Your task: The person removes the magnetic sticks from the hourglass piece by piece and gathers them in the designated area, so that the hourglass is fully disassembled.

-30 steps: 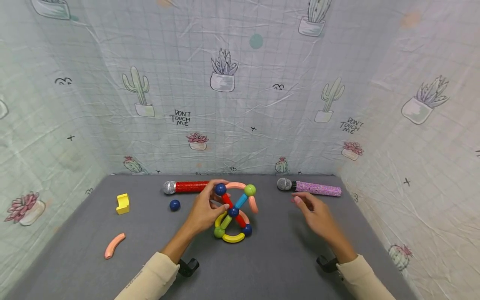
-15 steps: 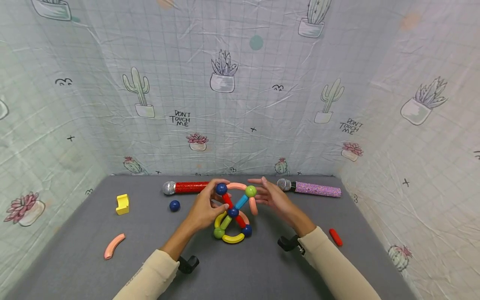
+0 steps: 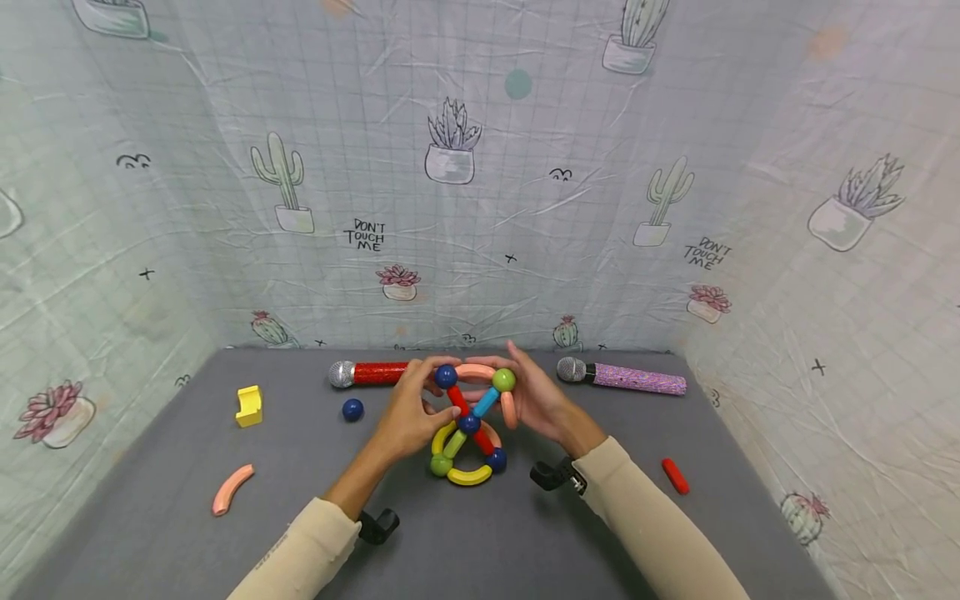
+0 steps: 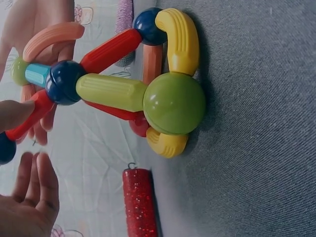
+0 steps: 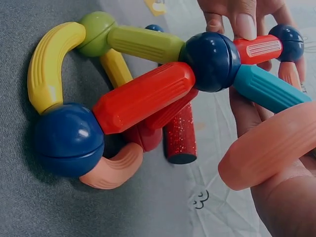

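Left hand (image 3: pixel 408 421) pinches the upper red rod (image 3: pixel 458 401) of a ball-and-rod structure (image 3: pixel 468 424); right hand (image 3: pixel 536 396) is just behind the upper green ball (image 3: pixel 503 381), fingers extended and seemingly gripping nothing, though contact cannot be told. The structure thus lies between both hands, held on its left, with the right hand nearer the hanging salmon rod (image 3: pixel 509 410). That curved rod points down from the green ball, its lower end free. Upright is the structure's long axis: a ring of curved rods (image 3: pixel 469 477) sits on the bench (image 3: pixel 420 542), straight rods (image 5: pixel 145 96) lean up to a central blue ball (image 5: pixel 210 61), and the red rod and a blue rod (image 3: pixel 487 402) fan upward. Outward, a red microphone (image 3: pixel 378 373) lies partly behind the left hand, a purple microphone (image 3: pixel 637 378) beyond the right.
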A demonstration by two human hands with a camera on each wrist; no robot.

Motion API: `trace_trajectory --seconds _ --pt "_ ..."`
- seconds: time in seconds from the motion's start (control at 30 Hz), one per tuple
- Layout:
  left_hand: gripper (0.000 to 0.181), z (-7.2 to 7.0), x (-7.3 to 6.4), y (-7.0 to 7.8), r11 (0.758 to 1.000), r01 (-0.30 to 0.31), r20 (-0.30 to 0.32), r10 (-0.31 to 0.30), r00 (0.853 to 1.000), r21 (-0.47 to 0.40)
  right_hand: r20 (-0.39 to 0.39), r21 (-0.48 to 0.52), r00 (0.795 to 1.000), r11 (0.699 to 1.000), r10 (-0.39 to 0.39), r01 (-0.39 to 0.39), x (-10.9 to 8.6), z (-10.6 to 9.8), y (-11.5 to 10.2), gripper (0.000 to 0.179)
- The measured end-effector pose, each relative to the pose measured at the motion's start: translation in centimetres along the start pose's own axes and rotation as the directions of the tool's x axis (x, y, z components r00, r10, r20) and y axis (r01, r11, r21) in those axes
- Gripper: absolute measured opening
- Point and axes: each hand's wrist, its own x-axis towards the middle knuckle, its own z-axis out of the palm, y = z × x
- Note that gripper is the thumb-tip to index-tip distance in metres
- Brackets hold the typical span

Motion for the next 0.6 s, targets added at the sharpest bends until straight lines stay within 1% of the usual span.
trace_trajectory --seconds 0.1,0.17,0.2,0.27,0.3,0.37,0.43,0.47,0.5,0.53,0.6 --pt "0.075 0.3 -0.3 0.1 0.996 -0.013 -0.058 0.018 0.998 0.089 -0.003 0.026 1.0 1.0 0.002 -0.002 0.0 0.0 0.0 0.081" --pt "0.079 0.7 -0.5 0.3 0.986 -0.032 -0.11 0.05 0.993 0.165 0.004 0.046 1.0 0.999 0.003 -0.003 -0.1 0.0 0.0 0.082" --pt "0.08 0.9 -0.6 0.4 0.978 -0.045 -0.14 0.074 0.987 0.203 0.012 0.058 1.0 0.998 0.005 -0.006 -0.2 -0.1 0.0 0.082" --pt "0.08 1.2 -1.0 0.8 0.96 -0.081 -0.199 0.138 0.97 0.27 0.03 0.073 1.0 0.997 0.009 -0.011 -0.4 -0.1 -0.1 0.082" --pt "0.078 1.4 -1.1 1.0 0.947 -0.102 -0.227 0.176 0.958 0.303 0.04 0.077 0.999 0.997 0.009 -0.012 -0.4 -0.2 -0.2 0.081" --pt "0.07 2.0 -1.6 1.5 0.92 -0.148 -0.279 0.259 0.925 0.364 0.059 0.074 0.998 0.997 0.007 -0.011 -0.5 -0.2 -0.2 0.08" --pt "0.057 2.7 -2.0 2.0 0.896 -0.192 -0.313 0.33 0.891 0.4 0.075 0.064 0.997 0.998 -0.001 -0.004 -0.6 -0.3 -0.3 0.08" --pt "0.051 3.2 -2.2 2.2 0.886 -0.21 -0.32 0.357 0.878 0.413 0.079 0.064 0.997 0.998 -0.001 -0.004 -0.6 -0.3 -0.3 0.08" --pt "0.045 3.6 -2.4 2.4 0.88 -0.227 -0.323 0.377 0.868 0.417 0.082 0.059 0.997 0.998 -0.002 -0.003 -0.6 -0.3 -0.3 0.08" --pt "0.04 4.2 -2.5 2.5 0.878 -0.239 -0.32 0.386 0.865 0.415 0.085 0.056 0.996 0.998 -0.003 -0.002 -0.6 -0.4 -0.3 0.081" --pt "0.036 5.3 -2.8 2.7 0.887 -0.248 -0.303 0.378 0.875 0.39 0.092 0.059 0.996 0.998 -0.005 0.0 -0.6 -0.4 -0.3 0.083"
